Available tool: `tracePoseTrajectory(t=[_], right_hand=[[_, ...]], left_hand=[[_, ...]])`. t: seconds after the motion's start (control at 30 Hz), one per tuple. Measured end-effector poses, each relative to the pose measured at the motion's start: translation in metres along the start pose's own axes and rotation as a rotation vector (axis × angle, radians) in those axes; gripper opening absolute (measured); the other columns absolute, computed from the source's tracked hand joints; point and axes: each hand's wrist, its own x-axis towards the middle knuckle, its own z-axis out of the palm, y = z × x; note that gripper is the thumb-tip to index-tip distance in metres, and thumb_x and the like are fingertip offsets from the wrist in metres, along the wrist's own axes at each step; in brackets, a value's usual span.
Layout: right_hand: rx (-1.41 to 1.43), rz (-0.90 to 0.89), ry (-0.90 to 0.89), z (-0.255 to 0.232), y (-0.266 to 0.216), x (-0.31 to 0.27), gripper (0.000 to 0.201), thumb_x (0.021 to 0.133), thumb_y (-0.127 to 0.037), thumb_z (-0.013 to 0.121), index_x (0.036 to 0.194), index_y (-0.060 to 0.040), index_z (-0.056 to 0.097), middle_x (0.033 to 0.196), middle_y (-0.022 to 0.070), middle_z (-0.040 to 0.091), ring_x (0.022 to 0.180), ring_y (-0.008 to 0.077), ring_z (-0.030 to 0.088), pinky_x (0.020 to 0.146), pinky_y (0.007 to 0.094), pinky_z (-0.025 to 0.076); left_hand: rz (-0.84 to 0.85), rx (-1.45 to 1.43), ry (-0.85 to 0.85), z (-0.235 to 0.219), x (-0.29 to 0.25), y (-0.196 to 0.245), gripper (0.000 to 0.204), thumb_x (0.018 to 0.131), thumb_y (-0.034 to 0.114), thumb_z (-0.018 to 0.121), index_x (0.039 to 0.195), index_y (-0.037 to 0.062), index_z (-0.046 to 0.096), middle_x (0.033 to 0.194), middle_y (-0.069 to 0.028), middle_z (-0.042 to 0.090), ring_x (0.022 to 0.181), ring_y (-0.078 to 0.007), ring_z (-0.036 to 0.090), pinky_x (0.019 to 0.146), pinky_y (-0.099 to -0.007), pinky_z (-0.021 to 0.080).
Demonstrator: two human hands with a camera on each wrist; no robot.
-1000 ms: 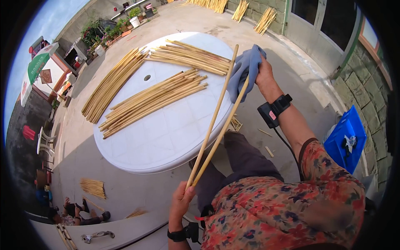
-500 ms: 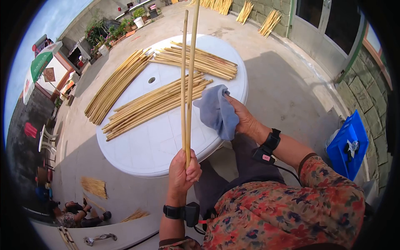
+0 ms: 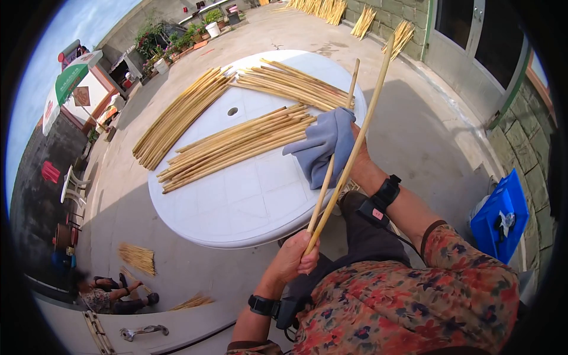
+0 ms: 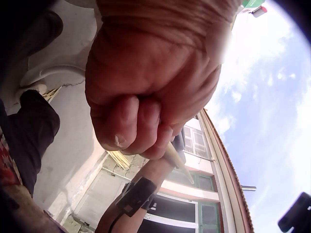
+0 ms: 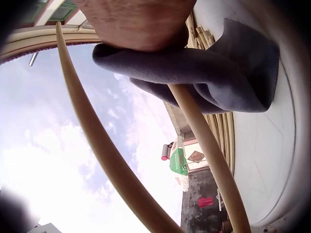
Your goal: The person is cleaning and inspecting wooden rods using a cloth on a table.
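Two long pale sticks cross near their lower ends, where my left hand [image 3: 293, 257] grips them. The left wrist view has that hand [image 4: 150, 73] with its fingers curled, a stick tip [image 4: 184, 169] showing beyond. My right hand [image 3: 364, 160] holds a blue-grey cloth [image 3: 331, 141] around the shorter stick [image 3: 322, 192]; the longer stick [image 3: 368, 118] passes in front. In the right wrist view, one stick [image 5: 209, 141] runs into the folded cloth [image 5: 209, 68] under my hand [image 5: 141, 22], while the other [image 5: 102, 141] stands apart from it. My right fingers are mostly hidden.
Three groups of sticks [image 3: 236, 148] lie on the white oval table [image 3: 219, 216], which has a small hole. A blue container [image 3: 503, 219] stands at the right. More stick bundles lean by the far wall. A seated person [image 3: 112, 296] is at the lower left.
The sticks have swung from nearly upright to a rightward slant. My right hand has brought the cloth from beside them onto the shorter one; my left hand has moved right, still gripping both.
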Motion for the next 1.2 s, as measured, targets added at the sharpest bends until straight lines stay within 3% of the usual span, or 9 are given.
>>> tracePoseTrajectory(t=[0.1, 0.17, 0.3, 0.47, 0.53, 0.67, 0.9, 1.17, 1.2], right_hand=[[-0.166, -0.11, -0.084, -0.014, -0.033, 0.021, 0.028, 0.084, -0.03, 0.053, 0.099, -0.0067, 0.052, 0.092, 0.0076, 0.058, 0.085, 0.0209, 0.056, 0.079, 0.0346, 0.047], [-0.119, -0.274, 0.193, -0.008, -0.056, 0.023, 0.028, 0.078, -0.029, 0.063, 0.09, -0.006, 0.053, 0.082, 0.0056, 0.056, 0.073, 0.0186, 0.056, 0.068, 0.0339, 0.05], [-0.139, -0.425, 0.227, -0.046, -0.118, 0.054, 0.028, 0.078, -0.027, 0.062, 0.093, -0.0045, 0.052, 0.088, 0.0091, 0.057, 0.084, 0.0234, 0.056, 0.077, 0.0375, 0.048], [-0.489, -0.15, 0.047, -0.029, -0.158, 0.057, 0.022, 0.086, -0.019, 0.052, 0.1, -0.0024, 0.051, 0.092, 0.0109, 0.058, 0.083, 0.0224, 0.058, 0.075, 0.036, 0.05], [-0.524, -0.176, 0.044, 0.001, -0.127, 0.039, 0.023, 0.087, -0.02, 0.05, 0.101, -0.0021, 0.051, 0.092, 0.0102, 0.058, 0.082, 0.02, 0.058, 0.073, 0.0326, 0.051], [-0.869, -0.115, -0.035, 0.062, -0.051, 0.019, 0.03, 0.088, -0.025, 0.052, 0.108, -0.0026, 0.051, 0.091, 0.0021, 0.056, 0.076, 0.0084, 0.053, 0.069, 0.0219, 0.047], [-1.887, -0.195, -1.024, 0.049, 0.053, -0.015, 0.031, 0.08, -0.026, 0.057, 0.102, -0.0043, 0.053, 0.097, 0.0151, 0.054, 0.094, 0.0322, 0.052, 0.081, 0.0383, 0.043], [-1.896, -0.471, -0.79, 0.07, 0.014, -0.028, 0.024, 0.077, -0.013, 0.057, 0.101, -0.0102, 0.055, 0.096, 0.0082, 0.055, 0.092, 0.0272, 0.054, 0.08, 0.0365, 0.044], [-1.936, -0.746, -0.826, 0.073, 0.01, -0.028, 0.026, 0.077, -0.012, 0.055, 0.103, -0.0118, 0.055, 0.096, 0.0068, 0.055, 0.094, 0.0254, 0.053, 0.085, 0.0372, 0.041]], left_hand=[[-0.042, 0.152, 0.076, -0.011, -0.026, -0.005, 0.027, 0.094, 0.031, 0.036, 0.085, 0.0059, 0.043, 0.049, 0.0016, 0.032, 0.037, -0.0063, 0.025, 0.034, -0.0199, 0.023], [-0.047, 0.183, 0.095, -0.021, -0.047, -0.013, 0.027, 0.094, 0.03, 0.037, 0.085, 0.0055, 0.043, 0.049, 0.0016, 0.033, 0.037, -0.0063, 0.026, 0.034, -0.0197, 0.023], [-0.038, 0.161, 0.125, -0.04, -0.091, -0.036, 0.028, 0.093, 0.029, 0.039, 0.091, 0.0027, 0.047, 0.051, 0.0025, 0.035, 0.04, -0.0048, 0.027, 0.036, -0.0185, 0.023], [0.169, -0.037, 0.221, -0.055, -0.127, -0.053, 0.031, 0.093, 0.03, 0.041, 0.095, 0.0001, 0.048, 0.052, -0.0003, 0.038, 0.04, -0.007, 0.031, 0.037, -0.0204, 0.027], [0.521, -0.051, 0.204, -0.052, -0.124, -0.046, 0.032, 0.091, 0.032, 0.043, 0.095, 0.0001, 0.048, 0.052, -0.0009, 0.038, 0.041, -0.0073, 0.032, 0.038, -0.0202, 0.028], [0.67, -0.107, 0.358, -0.03, -0.098, -0.011, 0.03, 0.091, 0.031, 0.045, 0.096, 0.0016, 0.048, 0.057, -0.0007, 0.039, 0.043, -0.0063, 0.032, 0.039, -0.0196, 0.028], [0.645, 0.251, 0.665, -0.013, -0.051, 0.033, 0.022, 0.093, 0.023, 0.043, 0.098, 0.0026, 0.049, 0.058, 0.003, 0.038, 0.042, -0.0028, 0.028, 0.038, -0.0175, 0.025], [0.531, 0.724, 0.783, -0.016, -0.026, 0.039, 0.021, 0.091, 0.022, 0.045, 0.093, 0.0025, 0.052, 0.056, 0.0049, 0.038, 0.043, -0.0011, 0.032, 0.037, -0.0164, 0.026], [0.529, 0.757, 0.758, -0.015, -0.023, 0.04, 0.021, 0.091, 0.022, 0.046, 0.093, 0.002, 0.053, 0.057, 0.0048, 0.04, 0.043, -0.0013, 0.033, 0.037, -0.0165, 0.027]])
